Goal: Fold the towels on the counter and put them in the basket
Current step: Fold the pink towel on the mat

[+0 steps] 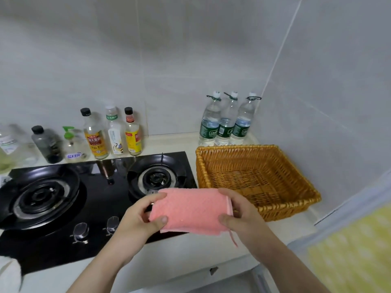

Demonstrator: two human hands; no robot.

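Now both hands, left (141,216) and right (240,214), grip the folded towel (190,210) by its side edges, just beside the basket (292,208).

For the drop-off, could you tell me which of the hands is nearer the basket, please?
Right. The right hand is beside the basket's near rim; the left hand holds the towel over the stove.

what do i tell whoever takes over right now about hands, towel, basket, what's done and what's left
Left hand and right hand each grip an end of the pink towel, folded, held above the front of the stove.
Basket stands to the right, no towel in it yet.
Done: pink towel folded.
Left: put it in the basket; a white cloth at the lower left edge may need folding too.
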